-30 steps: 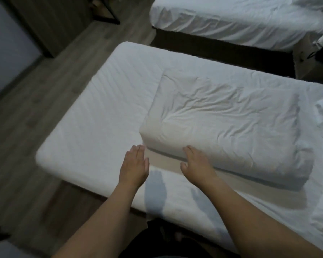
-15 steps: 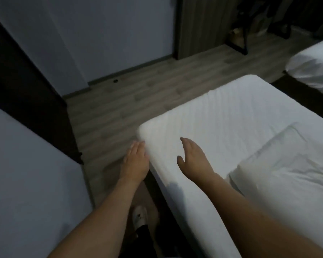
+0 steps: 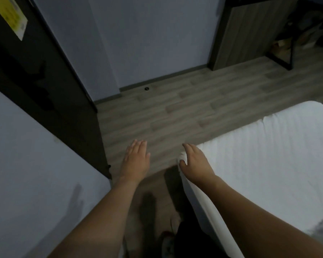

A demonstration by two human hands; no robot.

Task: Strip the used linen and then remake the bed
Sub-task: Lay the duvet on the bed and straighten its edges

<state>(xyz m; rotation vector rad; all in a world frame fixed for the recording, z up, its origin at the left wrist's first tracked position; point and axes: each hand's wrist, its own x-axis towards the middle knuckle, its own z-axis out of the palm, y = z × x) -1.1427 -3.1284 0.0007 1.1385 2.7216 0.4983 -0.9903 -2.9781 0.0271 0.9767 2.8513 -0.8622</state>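
Dim room, head view tilted down at the near corner of the bed, which filled the right side of the scene with its white fitted sheet drawn over the mattress. Your right hand lay at that near-left corner, fingers straight and relaxed, thumb down the side edge; whether the palm was pressing the cloth or just above it was hard to tell. Your left hand hung over the wooden floor, just left of the bed, fingers flat and together, holding nothing. Grey wall far, dark door frame left. Judgement on handling: the sheet looked thin, soft and light, with no stiffness, so it would bunch and drag rather than lift as one piece. It seemed stretched tight at the corner, probably held by tension under the mattress. The best hold would likely be the corner seam, low on the side, hooked from beneath and peeled upward. The mattress itself looked heavy; avoid lifting more than the corner needs.
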